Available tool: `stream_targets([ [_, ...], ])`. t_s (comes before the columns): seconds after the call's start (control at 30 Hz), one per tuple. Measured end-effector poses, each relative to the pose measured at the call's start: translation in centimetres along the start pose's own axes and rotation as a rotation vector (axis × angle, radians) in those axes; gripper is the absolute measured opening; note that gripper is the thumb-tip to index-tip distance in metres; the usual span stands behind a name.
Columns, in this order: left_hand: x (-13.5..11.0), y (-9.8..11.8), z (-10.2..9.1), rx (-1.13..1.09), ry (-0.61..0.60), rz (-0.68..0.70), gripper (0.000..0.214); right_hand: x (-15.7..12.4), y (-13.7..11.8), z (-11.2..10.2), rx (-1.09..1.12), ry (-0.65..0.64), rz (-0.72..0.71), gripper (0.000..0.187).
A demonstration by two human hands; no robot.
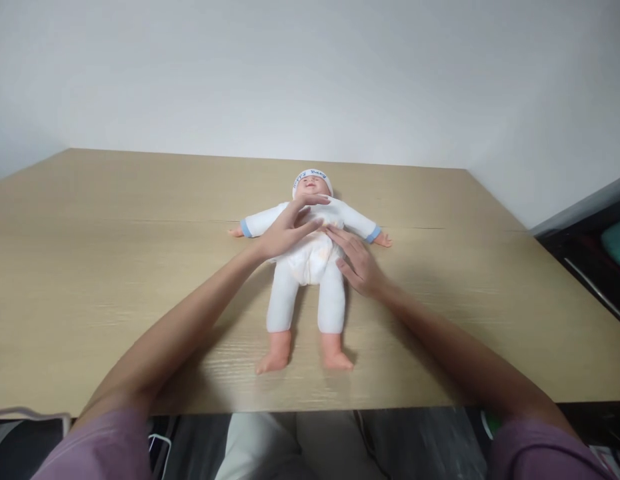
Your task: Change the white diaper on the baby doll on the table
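A baby doll (281, 301) in a white suit with blue cuffs and a lettered cap lies on its back, feet toward me. Round its hips sits a white diaper (310, 263). My left hand (290, 230) is over the doll's chest and the diaper's upper edge, fingers stretched out and apart. On the other side my right hand (359, 260) rests against the diaper's waist and the doll's hip, its fingers extended and nothing gripped in them. The fingertips of both hands come close together near the doll's belly.
The doll lies on a wide wooden table (140, 267), with a seam running across it. A pale wall (290, 80) stands behind. At the right edge is a dark object (590, 247) with something green in it. My legs (290, 447) show below the table's front edge.
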State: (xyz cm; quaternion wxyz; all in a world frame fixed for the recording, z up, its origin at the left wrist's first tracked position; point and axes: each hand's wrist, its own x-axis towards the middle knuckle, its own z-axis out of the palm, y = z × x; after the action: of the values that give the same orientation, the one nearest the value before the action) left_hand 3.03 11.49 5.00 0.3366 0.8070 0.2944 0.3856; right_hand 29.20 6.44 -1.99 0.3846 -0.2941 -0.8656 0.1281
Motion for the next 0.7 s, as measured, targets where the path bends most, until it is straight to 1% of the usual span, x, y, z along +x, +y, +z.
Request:
stream_targets([
  [0.07, -1.9, -1.0, -0.3, 0.107, 0.082, 0.029, 0.044, 0.1, -0.2, -0.1, 0.017, 0.003, -0.004, 0.063],
  [0.17, -5.8, -2.2, -1.1, 0.326, 0.135, 0.028, 0.045, 0.0, -0.5, -0.1, 0.008, -0.002, 0.018, 0.061],
  [0.23, -8.4, -2.7, -1.6, 0.44, 0.15, -0.037, 0.047, -0.1, -0.8, -0.2, -0.014, -0.01, 0.049, 0.062],
  [0.33, -11.3, -3.0, -2.3, 0.548, 0.113, -0.135, 0.052, 0.7, -1.7, -0.6, -0.069, 0.031, 0.082, 0.061],
  [0.43, -12.3, -3.1, -2.5, 0.6, 0.111, -0.168, 0.052, 3.0, -3.1, -1.4, -0.142, 0.041, 0.084, 0.052],
  [0.53, -12.4, -3.4, -2.4, 0.659, 0.123, -0.181, 0.047, 6.3, -4.9, -2.1, -0.159, -0.031, 0.031, 0.039],
  [0.6, -12.4, -3.7, -2.3, 0.712, 0.11, -0.212, 0.047, 8.5, -6.0, -1.9, -0.178, -0.061, -0.014, 0.033],
  [0.7, -12.4, -4.2, -2.4, 0.771, 0.101, -0.301, 0.043, 10.9, -7.2, -0.9, -0.228, -0.113, -0.025, 0.033],
])
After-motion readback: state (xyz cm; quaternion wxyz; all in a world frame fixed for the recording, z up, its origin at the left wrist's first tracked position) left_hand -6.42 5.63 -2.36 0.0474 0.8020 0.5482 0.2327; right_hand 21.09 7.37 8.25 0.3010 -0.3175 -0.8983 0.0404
